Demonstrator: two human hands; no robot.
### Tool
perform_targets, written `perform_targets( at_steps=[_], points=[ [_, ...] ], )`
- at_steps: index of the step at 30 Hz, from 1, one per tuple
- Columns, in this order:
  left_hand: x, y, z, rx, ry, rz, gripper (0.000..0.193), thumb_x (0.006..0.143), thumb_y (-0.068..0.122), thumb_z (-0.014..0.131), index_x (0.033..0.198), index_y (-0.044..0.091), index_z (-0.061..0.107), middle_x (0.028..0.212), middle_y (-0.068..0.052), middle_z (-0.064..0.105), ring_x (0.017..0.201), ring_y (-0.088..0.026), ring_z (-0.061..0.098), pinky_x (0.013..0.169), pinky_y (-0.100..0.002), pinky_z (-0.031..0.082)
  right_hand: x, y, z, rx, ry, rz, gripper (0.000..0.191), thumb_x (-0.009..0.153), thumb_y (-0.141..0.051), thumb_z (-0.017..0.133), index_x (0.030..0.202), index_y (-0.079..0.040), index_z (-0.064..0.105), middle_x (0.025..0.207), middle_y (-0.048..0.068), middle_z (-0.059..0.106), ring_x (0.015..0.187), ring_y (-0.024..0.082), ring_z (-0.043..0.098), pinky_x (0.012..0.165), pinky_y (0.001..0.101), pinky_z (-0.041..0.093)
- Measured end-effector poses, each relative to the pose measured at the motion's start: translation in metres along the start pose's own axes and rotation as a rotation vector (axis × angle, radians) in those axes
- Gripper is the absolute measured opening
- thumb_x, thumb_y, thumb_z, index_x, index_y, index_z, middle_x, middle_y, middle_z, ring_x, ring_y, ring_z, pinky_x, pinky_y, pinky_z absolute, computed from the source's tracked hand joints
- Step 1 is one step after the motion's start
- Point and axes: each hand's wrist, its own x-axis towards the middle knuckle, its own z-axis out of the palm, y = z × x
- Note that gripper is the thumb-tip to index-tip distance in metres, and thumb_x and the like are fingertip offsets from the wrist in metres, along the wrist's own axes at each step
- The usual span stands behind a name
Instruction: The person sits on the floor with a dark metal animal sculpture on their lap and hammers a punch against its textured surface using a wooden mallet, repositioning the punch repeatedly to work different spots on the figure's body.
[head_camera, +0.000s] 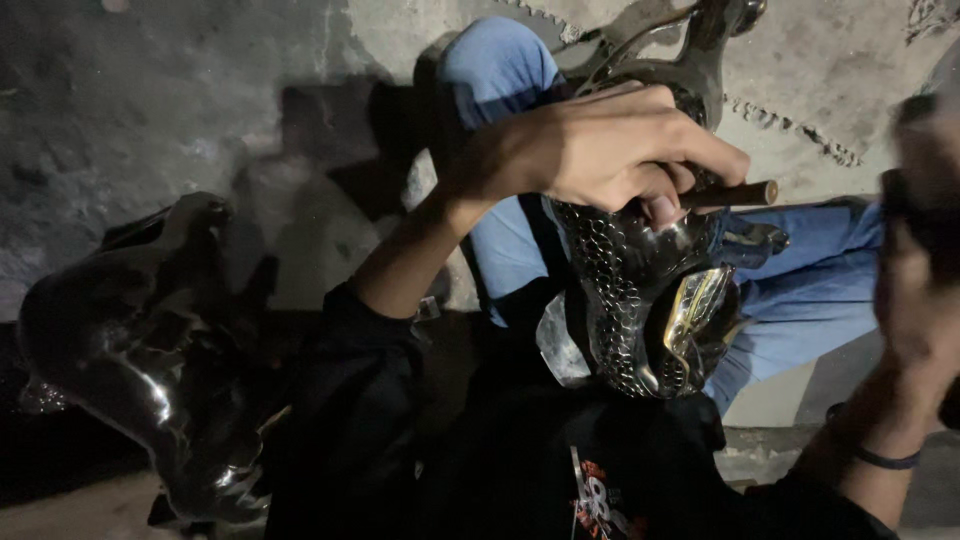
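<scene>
At center frame, the left hand (600, 150) grips a brown rod-like tool (735, 194) against a scaled metal figure (640, 300) on the lap; the blurred right hand (925, 260), at right edge, has an unreadable grip.

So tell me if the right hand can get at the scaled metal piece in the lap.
Probably yes. The right hand is raised, blurred, beside the scaled metal piece, with nothing between them. The left hand and its small rod cover only the piece's top.
</scene>
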Motion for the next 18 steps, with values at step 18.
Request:
perform_targets(
  at_steps=[18],
  points=[
    [-0.024, -0.002, 0.025, 0.085, 0.349, 0.073, 0.036, 0.096, -0.006, 0.063, 0.131, 0.0, 0.063, 0.113, -0.015, 0.074, 0.092, -0.017, 0.08, 0.079, -0.027, 0.065, 0.014, -0.063, -0.003, -0.514, -0.184, -0.183, 0.049, 0.089, 0.015, 0.056, 0.136, 0.007, 0.063, 0.112, 0.027, 0.062, 0.103, 0.039, 0.065, 0.092, 0.0431, 0.053]
  ],
)
